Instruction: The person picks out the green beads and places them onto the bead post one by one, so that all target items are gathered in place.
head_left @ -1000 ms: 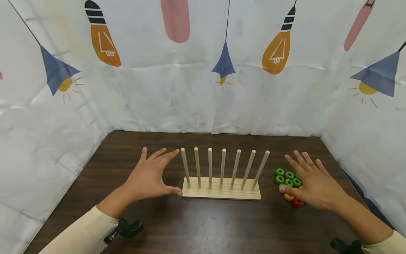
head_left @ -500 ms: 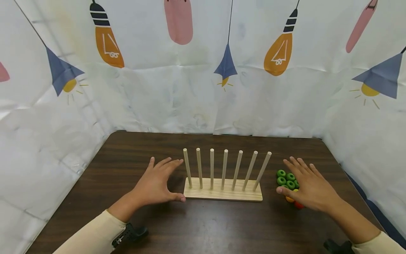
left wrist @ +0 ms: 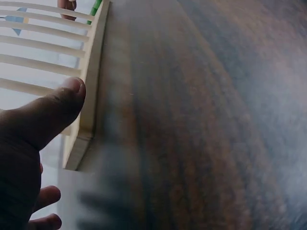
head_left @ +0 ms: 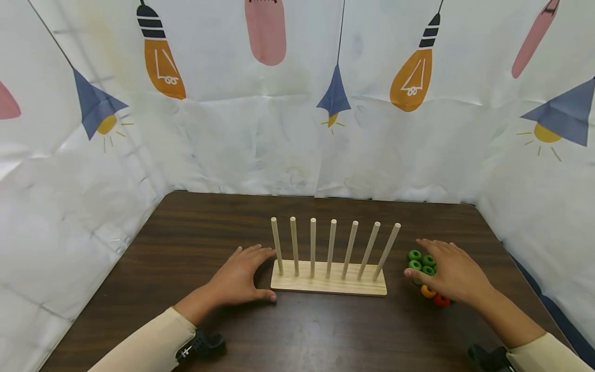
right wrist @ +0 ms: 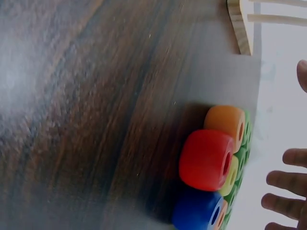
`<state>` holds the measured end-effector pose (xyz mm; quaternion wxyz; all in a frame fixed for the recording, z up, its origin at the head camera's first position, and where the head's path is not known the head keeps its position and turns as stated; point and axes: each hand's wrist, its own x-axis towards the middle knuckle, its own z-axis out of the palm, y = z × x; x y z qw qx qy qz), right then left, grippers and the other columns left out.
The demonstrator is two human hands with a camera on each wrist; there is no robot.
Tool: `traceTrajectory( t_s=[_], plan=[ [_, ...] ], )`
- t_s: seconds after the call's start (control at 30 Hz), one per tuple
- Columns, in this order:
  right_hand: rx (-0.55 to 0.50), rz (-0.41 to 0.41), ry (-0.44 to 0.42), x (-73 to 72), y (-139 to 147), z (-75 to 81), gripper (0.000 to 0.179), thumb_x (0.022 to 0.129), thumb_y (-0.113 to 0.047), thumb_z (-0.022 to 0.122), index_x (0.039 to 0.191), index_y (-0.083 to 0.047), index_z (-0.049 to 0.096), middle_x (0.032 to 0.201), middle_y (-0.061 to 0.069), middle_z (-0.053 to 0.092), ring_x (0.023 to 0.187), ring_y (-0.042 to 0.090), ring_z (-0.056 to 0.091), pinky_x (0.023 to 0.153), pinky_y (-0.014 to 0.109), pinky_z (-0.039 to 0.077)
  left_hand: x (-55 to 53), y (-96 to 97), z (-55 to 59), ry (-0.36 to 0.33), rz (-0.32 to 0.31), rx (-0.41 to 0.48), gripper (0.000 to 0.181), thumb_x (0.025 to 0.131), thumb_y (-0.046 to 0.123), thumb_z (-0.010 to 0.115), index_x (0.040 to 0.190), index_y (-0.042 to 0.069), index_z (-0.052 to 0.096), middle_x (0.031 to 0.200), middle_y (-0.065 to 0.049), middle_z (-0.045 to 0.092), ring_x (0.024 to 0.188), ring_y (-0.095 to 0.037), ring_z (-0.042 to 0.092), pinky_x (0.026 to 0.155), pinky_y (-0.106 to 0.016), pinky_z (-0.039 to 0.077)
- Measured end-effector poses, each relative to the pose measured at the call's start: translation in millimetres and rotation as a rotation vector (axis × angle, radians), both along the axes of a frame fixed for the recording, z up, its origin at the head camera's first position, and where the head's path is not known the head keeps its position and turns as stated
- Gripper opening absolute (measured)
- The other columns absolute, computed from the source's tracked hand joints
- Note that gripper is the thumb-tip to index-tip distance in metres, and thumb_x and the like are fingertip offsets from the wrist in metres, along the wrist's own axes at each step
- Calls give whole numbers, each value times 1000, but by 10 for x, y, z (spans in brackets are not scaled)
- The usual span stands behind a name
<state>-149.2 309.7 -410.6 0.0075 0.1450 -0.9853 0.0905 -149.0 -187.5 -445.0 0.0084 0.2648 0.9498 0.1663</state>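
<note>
The left hand [head_left: 241,276] is released, its fingers loosely extended and spread from the thumb. Just to the right of those fingers stands the wooden rack [head_left: 325,285], its left end facing the gap between thumb and fingertips; whether the thumb touches the base cannot be told. Seven upright pegs [head_left: 331,250] rise from the rack in a row, the leftmost near the left fingertips and the rightmost towards the right hand [head_left: 453,271]. That hand is also released, grasping nothing, with thumb and fingers apart above the cluster of beads. Beneath and just left of the right fingers lie green beads [head_left: 415,265]; nearer the person, under the palm side, are an orange bead [head_left: 428,292] and a red bead [head_left: 442,300]. The right wrist view also shows a blue bead [right wrist: 195,210] beside the red one and a yellow bead [right wrist: 230,176] behind it, all clear of the fingers. Everything rests on a dark wood-grain counter [head_left: 316,336]. Beyond both hands' fingers hangs white cloth [head_left: 223,144] printed with lamps and bulbs. A pale mark on the black left wrist strap [head_left: 200,344] is too small to read.
</note>
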Motion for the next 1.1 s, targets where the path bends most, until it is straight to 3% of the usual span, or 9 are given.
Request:
traceTrajectory(
  t_s=[0.17, 0.4, 0.7, 1.1],
  plan=[
    [-12, 5, 5, -46, 47, -66, 90, 89, -75, 59, 142, -1, 58, 133, 26, 62, 123, 54, 52, 101, 75, 35, 8, 14, -64, -37, -17, 24, 92, 74, 59, 86, 148, 15, 55, 151, -6, 53, 146, -37, 37, 114, -72, 20],
    [-49, 30, 16, -120, 84, -107, 68, 94, -65, 62, 129, -7, 69, 119, 16, 70, 110, 44, 62, 88, 67, 48, 3, 30, -88, -32, -36, 53, 73, 77, 53, 87, 137, 19, 66, 148, 0, 56, 146, -38, 36, 112, -76, 18],
    [-39, 53, 7, -221, 74, -141, 58, 99, -60, 59, 120, -9, 76, 115, 13, 73, 109, 46, 63, 92, 68, 47, -12, 29, -107, -33, -19, 60, 64, 80, 47, 87, 135, 21, 68, 144, 2, 60, 145, -39, 38, 113, -75, 18],
    [-36, 80, 8, -351, 75, -142, 30, 100, -34, 69, 116, -10, 76, 97, 2, 75, 90, 36, 69, 84, 63, 52, -28, 44, -89, -36, -4, 49, 62, 78, 46, 88, 132, 21, 70, 140, 2, 63, 144, -38, 40, 113, -74, 20]
  ],
)
